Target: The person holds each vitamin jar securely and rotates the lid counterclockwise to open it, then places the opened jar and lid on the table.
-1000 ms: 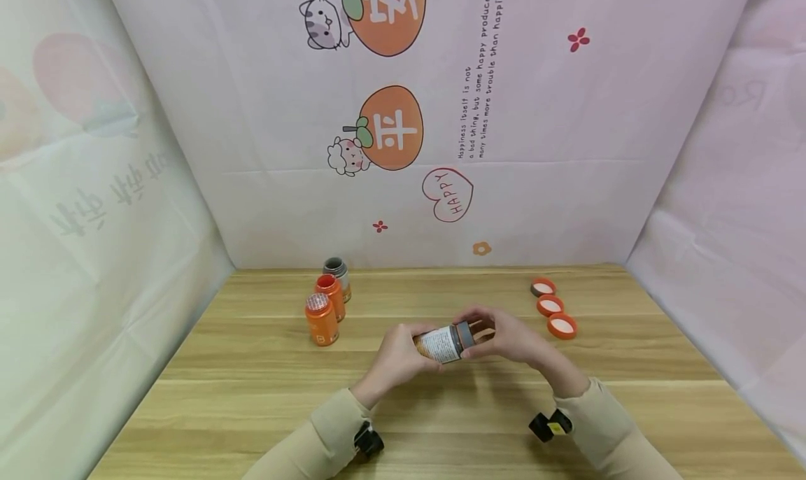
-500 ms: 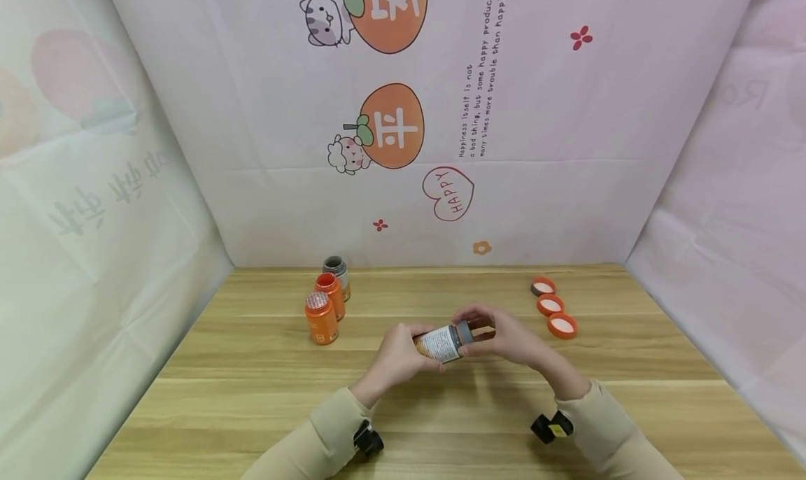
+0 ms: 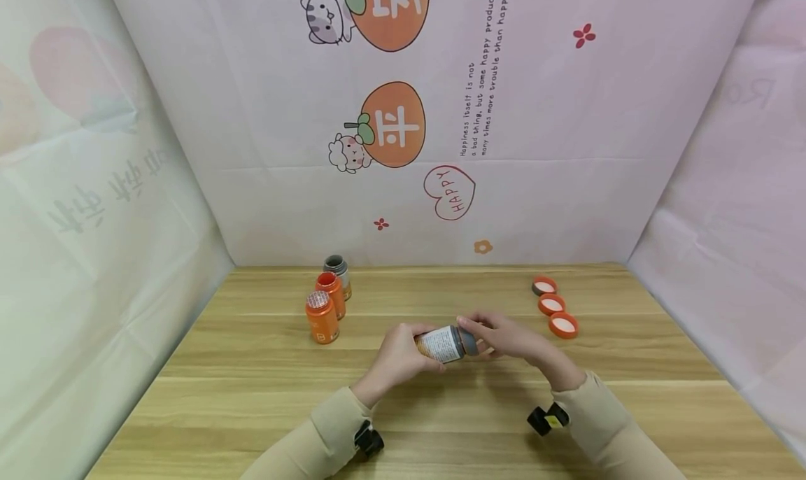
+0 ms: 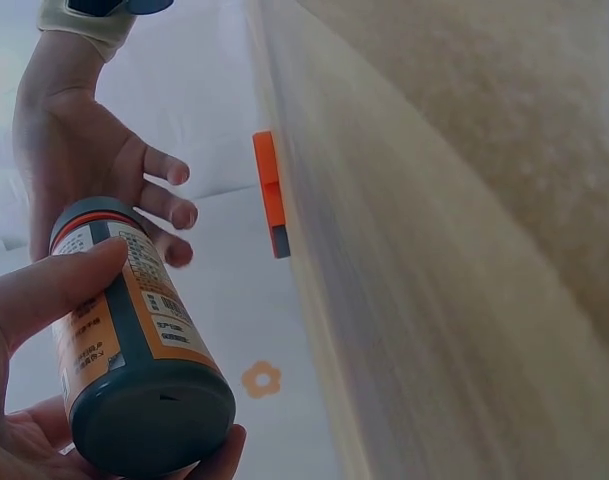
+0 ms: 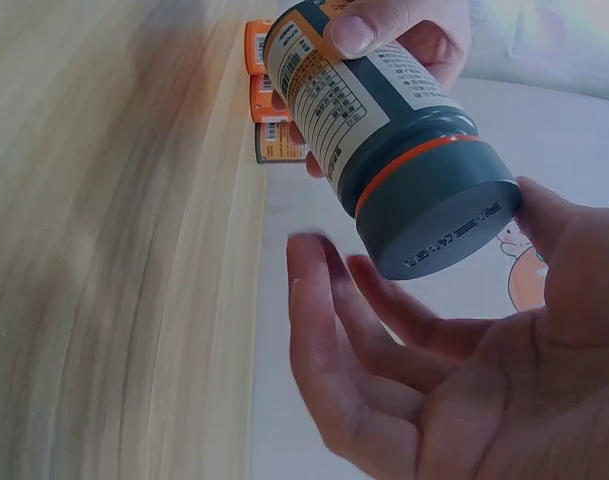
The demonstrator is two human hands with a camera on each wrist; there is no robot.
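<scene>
My left hand [image 3: 401,357] grips a grey-and-orange pill bottle [image 3: 439,345] with a white label, tilted above the table. Its thumb lies along the label in the left wrist view. The bottle's grey cap [image 5: 439,205], with an orange ring at its rim, sits on the neck and points towards my right hand [image 3: 506,336]. In the right wrist view the right thumb touches or nearly touches the cap's edge. The other right fingers [image 5: 314,300] are loosely bent and stand away from the cap.
An orange bottle [image 3: 322,320] with a silvery patterned top, an open orange bottle [image 3: 332,292] and an open grey bottle [image 3: 340,276] stand at the left. An orange-and-grey cap [image 3: 544,286] and two orange caps [image 3: 563,325] lie at the right. Behind the table [image 3: 264,389] hangs a printed cloth [image 3: 283,207].
My right fingers have come off the cap, and the right hand has turned a little. The left hand and the bottle have stayed almost still.
</scene>
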